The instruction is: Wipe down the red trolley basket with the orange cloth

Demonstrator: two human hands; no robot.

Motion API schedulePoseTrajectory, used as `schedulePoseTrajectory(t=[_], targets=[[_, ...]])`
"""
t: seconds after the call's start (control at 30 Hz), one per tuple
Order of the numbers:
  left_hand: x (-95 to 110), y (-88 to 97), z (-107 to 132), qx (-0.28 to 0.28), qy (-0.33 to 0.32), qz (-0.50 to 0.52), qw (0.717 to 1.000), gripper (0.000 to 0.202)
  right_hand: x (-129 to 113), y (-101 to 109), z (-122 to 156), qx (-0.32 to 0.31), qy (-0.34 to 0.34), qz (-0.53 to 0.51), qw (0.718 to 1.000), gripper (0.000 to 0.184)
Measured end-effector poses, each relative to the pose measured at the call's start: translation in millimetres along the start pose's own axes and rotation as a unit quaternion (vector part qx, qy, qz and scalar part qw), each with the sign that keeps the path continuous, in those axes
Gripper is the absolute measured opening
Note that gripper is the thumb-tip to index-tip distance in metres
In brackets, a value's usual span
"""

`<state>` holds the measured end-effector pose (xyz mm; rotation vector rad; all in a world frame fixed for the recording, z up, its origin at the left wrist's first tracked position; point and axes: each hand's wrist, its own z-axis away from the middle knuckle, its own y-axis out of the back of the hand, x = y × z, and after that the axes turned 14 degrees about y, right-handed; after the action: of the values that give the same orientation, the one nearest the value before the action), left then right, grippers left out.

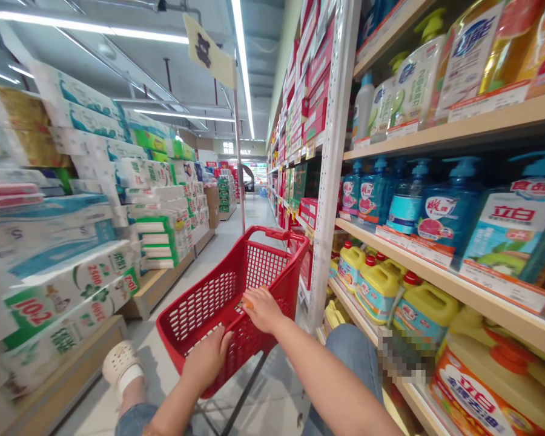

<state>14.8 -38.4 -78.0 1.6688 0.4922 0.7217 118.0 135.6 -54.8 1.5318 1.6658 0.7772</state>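
A red plastic shopping cart (pixel 200 303) with perforated walls stands tilted across the view in front of me. My left hand (pixel 209 353) is closed around its near rim, with the fingertips hidden inside. Farther along that rim, to the right, my right hand (pixel 260 307) grips the cart too, fingers curled over the edge. A small orange patch shows at the right hand's fingertips; I cannot make out what it is. Behind the cart's far side rises a thin pole carrying a cream flag (pixel 211 53) with a dark bear on it.
Shelves at right hold blue pump bottles (pixel 449 206) and yellow jugs (pixel 424 312), close to my right knee (pixel 352 357). Stacked tissue packs (pixel 68 297) line the left. A grey tiled aisle (pixel 218 242) runs ahead. My foot in a cream clog (pixel 120 363) is at lower left.
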Motion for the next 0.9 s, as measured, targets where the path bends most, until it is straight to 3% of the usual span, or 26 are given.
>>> schedulePoseTrajectory(t=[0.13,0.3,0.37,0.47,0.57,0.67,0.77,0.9], targets=[[-8,-5.8,10,0.05,-0.032,-0.029,0.998,0.041,0,0,2,0.016,-0.079,0.016,0.997,0.041],[0,-12.6,17,0.091,-0.011,-0.054,0.994,0.045,-21,-4,11,-0.039,0.053,-0.059,0.996,0.047],[-3,-11.6,17,0.073,-0.057,-0.016,0.996,0.044,-18,0,14,-0.036,0.056,-0.066,0.996,0.044],[-21,-11.9,17,0.05,-0.173,0.046,0.983,0.038,-2,6,17,-0.006,-0.009,-0.04,0.999,0.041],[-31,-18.4,18,0.092,-0.203,0.06,0.973,0.034,3,4,21,0.011,-0.061,-0.022,0.998,0.044],[-18,-24.7,20,0.113,-0.19,0.047,0.974,0.034,-12,-1,32,-0.003,-0.028,-0.037,0.999,0.049],[0,-24.4,19,0.094,-0.2,0.04,0.975,0.036,-24,4,46,-0.022,0.039,-0.053,0.998,0.051],[-3,-20.2,9,0.109,-0.2,0.043,0.973,0.037,-11,16,55,-0.013,0.003,-0.067,0.998,0.045]])
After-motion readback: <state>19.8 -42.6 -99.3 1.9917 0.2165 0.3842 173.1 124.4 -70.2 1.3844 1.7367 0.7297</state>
